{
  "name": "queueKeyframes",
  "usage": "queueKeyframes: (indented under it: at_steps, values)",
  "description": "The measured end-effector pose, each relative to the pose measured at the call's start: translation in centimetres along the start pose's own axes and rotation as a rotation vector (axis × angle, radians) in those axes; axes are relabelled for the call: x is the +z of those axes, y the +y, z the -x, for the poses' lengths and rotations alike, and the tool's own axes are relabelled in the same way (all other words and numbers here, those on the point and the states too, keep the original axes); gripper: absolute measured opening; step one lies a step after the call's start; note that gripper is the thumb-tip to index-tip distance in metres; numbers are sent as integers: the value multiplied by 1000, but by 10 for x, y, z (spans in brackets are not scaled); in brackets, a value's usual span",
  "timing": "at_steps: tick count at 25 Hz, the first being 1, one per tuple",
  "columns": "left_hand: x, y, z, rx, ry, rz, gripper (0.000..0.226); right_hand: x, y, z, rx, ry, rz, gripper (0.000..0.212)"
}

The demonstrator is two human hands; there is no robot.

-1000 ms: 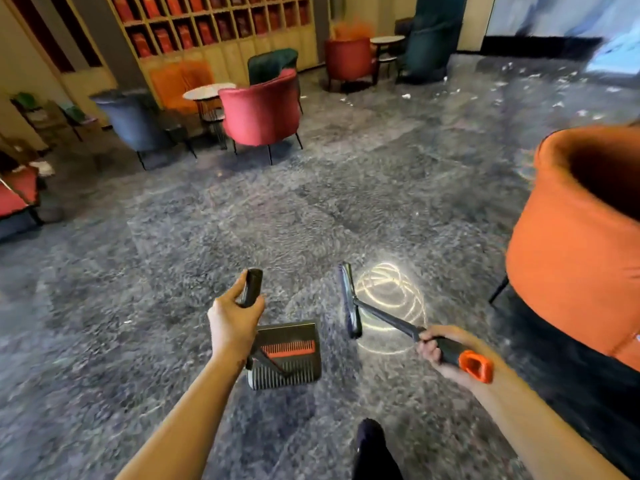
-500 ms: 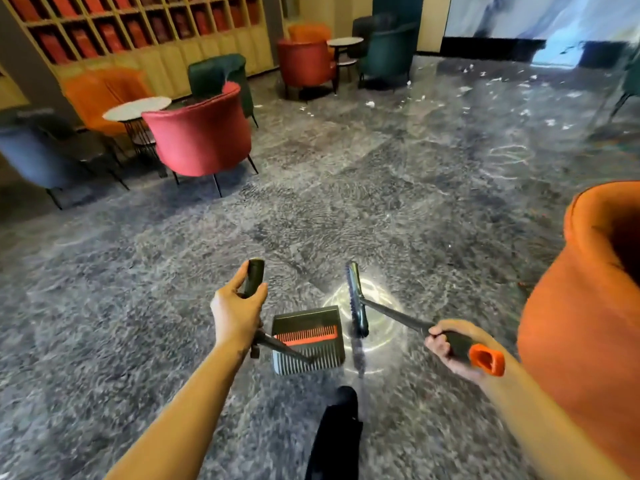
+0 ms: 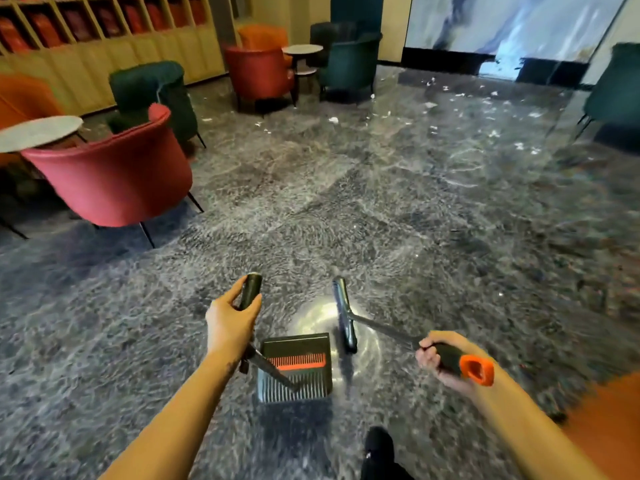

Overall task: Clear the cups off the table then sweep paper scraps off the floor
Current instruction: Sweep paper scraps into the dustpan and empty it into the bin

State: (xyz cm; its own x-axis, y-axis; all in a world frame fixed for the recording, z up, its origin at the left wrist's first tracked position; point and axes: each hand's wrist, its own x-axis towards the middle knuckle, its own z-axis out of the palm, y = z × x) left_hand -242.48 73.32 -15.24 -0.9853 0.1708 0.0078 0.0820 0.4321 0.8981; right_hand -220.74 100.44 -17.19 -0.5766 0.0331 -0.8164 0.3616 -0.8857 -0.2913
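The left hand (image 3: 232, 323) is closed around the top of the dustpan handle (image 3: 251, 291), thumb along its side. The shaft below slants down and to the right, meeting the dustpan (image 3: 294, 370) at its near edge. The pan is low over the floor (image 3: 415, 237), with an orange comb strip (image 3: 298, 362) across it; I cannot tell whether it touches the floor.

The right hand (image 3: 440, 358) grips the broom (image 3: 384, 329) just ahead of its orange end cap (image 3: 478, 370). The shaft runs left and away to the broom head (image 3: 344, 317), whose long axis lies near to far, just right of the dustpan. A dark shoe (image 3: 379, 445) shows near, between the arms.

White paper scraps (image 3: 333, 120) lie scattered on the far floor, mostly to the right. On the left a pink armchair (image 3: 114, 181) stands beside a round worktop (image 3: 38, 131), with a dark green chair (image 3: 156, 88) behind. Farther off, a red chair (image 3: 259, 71) and a teal chair (image 3: 349, 60) flank a small worktop (image 3: 301, 50). An orange chair (image 3: 606, 427) fills the near right corner.
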Motion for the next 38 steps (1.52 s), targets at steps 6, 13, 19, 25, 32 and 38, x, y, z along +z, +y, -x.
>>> queueKeyframes:
  at_steps: [6, 13, 19, 25, 32, 38]
  values:
    - [144, 34, -228, -13, -13, -63, 48, 52, -229, -143, 24, 8, 28, 21]
    - [247, 116, -469, -70, 55, -40, 46, 151, -505, -265, 16, 20, 57, 18]
    - [360, 149, -729, -54, 95, -27, 46, 246, -736, -426, 84, 20, 174, 14]
    - [438, 215, -972, -54, 80, -3, 49, 374, -944, -533, 165, 7, 225, 3]
    - [518, 238, -1249, -15, 129, -35, 47, 484, -1156, -715, 120, -10, 212, 17]
    - [569, 267, -1487, -63, 177, -49, 51, 608, -1355, -872, 139, -43, 247, 17]
